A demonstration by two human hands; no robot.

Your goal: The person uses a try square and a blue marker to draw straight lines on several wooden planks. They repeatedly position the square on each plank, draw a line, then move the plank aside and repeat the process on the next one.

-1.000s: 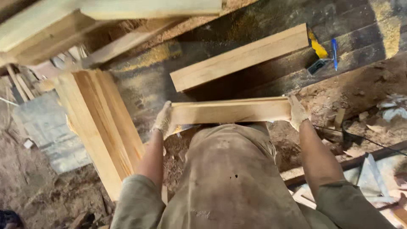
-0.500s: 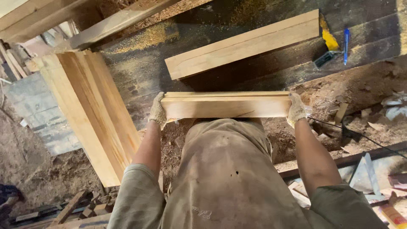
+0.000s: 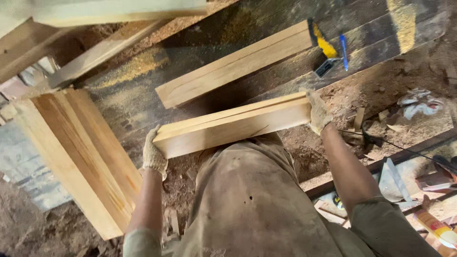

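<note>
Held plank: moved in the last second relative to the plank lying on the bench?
Yes. The held plank, gripped at its ends by the left hand and right hand, has tilted right end up and now sits closer to the plank lying on the bench.

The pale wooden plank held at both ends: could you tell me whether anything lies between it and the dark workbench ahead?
Nothing visible blocks the pale wooden plank, gripped by the left hand and right hand. On the dark workbench a second pale plank lies just beyond.

Left hand (image 3: 154, 154) palm hidden behind held plank (image 3: 233, 124) end; right hand (image 3: 318, 112) fingers likewise. Board stack (image 3: 81, 152) cut by left edge. Bench (image 3: 266, 9) far side cropped at top.
</note>
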